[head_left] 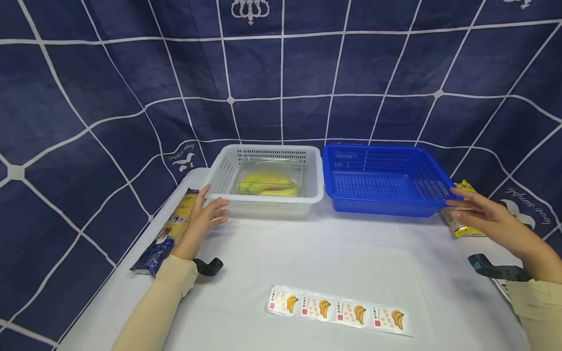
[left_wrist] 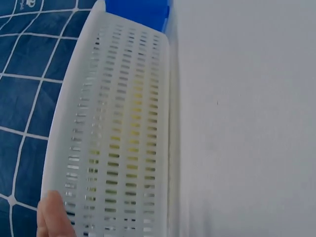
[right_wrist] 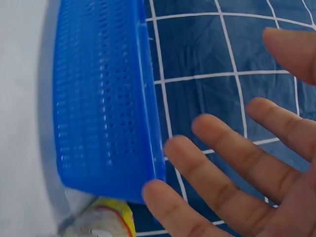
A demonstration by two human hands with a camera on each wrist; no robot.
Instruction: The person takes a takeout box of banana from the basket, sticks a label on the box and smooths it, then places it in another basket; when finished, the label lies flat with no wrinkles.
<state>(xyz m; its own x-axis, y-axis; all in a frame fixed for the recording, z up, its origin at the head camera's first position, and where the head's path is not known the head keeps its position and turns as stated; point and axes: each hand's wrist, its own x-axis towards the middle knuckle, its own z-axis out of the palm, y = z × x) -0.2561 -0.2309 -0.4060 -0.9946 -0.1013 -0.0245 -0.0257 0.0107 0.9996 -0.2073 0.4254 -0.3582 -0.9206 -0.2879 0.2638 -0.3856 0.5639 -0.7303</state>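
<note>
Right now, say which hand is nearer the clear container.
Left. The left hand is at the near-left corner of the white basket around the clear container; the right hand is farther, at the right end of the blue basket.

The table (head_left: 329,253) bears a white basket (head_left: 268,208), blue basket (head_left: 386,207), sticker strip (head_left: 338,311) and two packets (head_left: 169,234).

A blue basket (right_wrist: 106,98) is standing on a white worktop (right_wrist: 24,123), a yellow packet (right_wrist: 105,219) lying by its nearest corner. The right hand (right_wrist: 256,163) is hovering, fingers (right_wrist: 182,150) spread, beside that corner, before gridded navy cloth (right_wrist: 197,52).
</note>
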